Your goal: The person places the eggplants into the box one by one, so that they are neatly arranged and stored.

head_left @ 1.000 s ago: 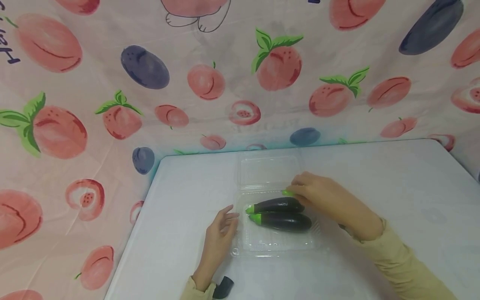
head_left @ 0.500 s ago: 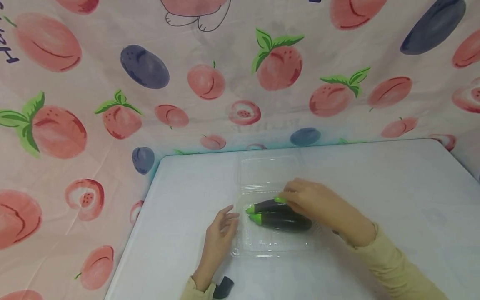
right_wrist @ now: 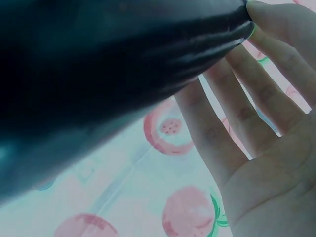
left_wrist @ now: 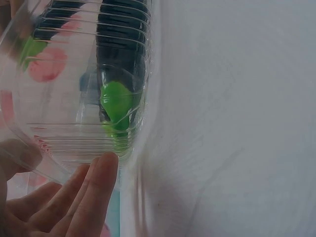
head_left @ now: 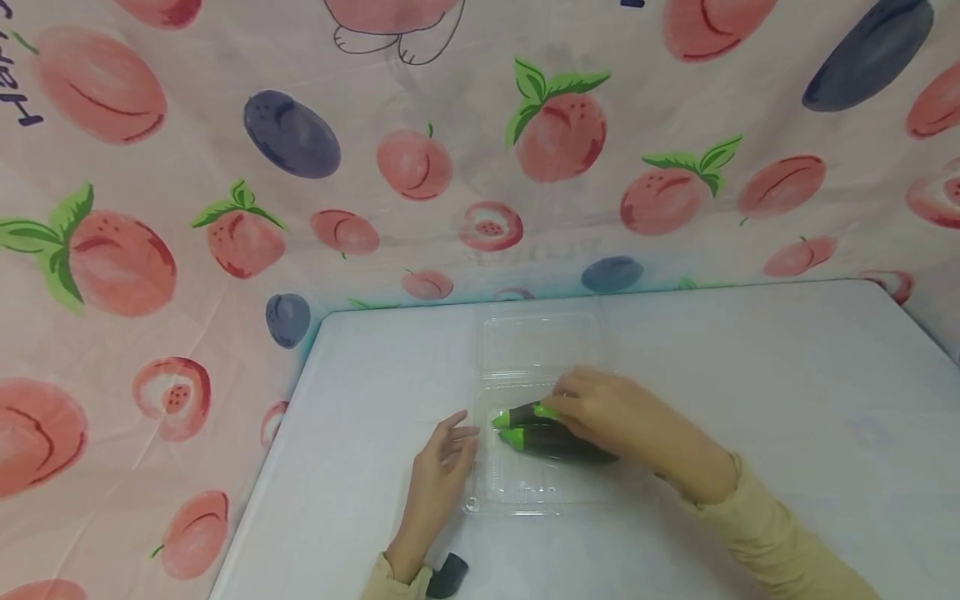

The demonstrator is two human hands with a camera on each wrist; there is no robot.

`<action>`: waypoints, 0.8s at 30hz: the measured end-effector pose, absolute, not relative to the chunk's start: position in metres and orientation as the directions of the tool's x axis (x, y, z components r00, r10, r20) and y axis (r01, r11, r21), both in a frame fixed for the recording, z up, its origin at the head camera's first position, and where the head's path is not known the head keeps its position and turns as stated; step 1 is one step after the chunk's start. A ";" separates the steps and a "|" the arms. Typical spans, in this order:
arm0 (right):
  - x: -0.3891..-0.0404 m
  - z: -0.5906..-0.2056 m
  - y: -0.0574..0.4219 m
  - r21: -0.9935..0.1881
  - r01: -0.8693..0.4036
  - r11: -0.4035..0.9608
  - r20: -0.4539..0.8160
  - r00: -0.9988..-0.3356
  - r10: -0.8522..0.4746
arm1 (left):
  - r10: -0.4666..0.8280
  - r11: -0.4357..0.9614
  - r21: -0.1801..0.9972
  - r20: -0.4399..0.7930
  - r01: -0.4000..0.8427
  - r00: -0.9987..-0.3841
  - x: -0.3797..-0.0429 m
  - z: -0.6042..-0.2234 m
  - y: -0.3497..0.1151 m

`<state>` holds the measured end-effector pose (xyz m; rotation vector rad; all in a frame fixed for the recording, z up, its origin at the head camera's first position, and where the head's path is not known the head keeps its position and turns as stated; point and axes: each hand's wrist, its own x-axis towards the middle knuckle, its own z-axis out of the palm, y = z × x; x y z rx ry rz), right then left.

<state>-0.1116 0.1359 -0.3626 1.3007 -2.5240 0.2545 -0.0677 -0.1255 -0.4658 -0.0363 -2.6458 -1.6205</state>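
Note:
In the head view my right hand [head_left: 611,417] grips an eggplant by its dark body. The green cap [head_left: 547,411] of that eggplant sticks out past the fingertips, over two other eggplants lying side by side in a clear plastic clamshell box [head_left: 551,492]. The right wrist view shows the held eggplant [right_wrist: 98,59] large, with the fingers and thumb at its end. My left hand [head_left: 442,467] stays beside the box, its relaxed fingers at the left wall. Through that wall, the left wrist view shows an eggplant [left_wrist: 123,39] with the left fingertips [left_wrist: 101,170] just below its green cap.
The box's lid [head_left: 540,342] lies folded back toward the rear of the white table [head_left: 787,375]. Behind and left of the table hangs a fruit-print cloth [head_left: 450,83]. A black piece [head_left: 447,575] sits near the left cuff.
My right hand has moved left and toward the front with its eggplant, from the box's back right to over the other two eggplants. The left hand has not visibly moved.

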 end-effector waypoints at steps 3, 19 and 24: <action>-0.110 -0.364 0.134 -0.013 -0.821 0.571 0.330 -0.543 -0.772 | 0.003 0.451 0.892 0.048 0.044 -0.999 -0.067 -0.465 -0.125; -0.105 -0.369 0.122 -0.024 -0.839 0.544 0.349 -0.517 -0.782 | 0.008 0.437 0.899 0.041 0.040 -0.999 -0.068 -0.466 -0.126; -0.104 -0.372 0.118 -0.011 -0.852 0.524 0.378 -0.488 -0.787 | 0.014 0.427 0.903 0.045 0.047 -0.999 -0.067 -0.468 -0.127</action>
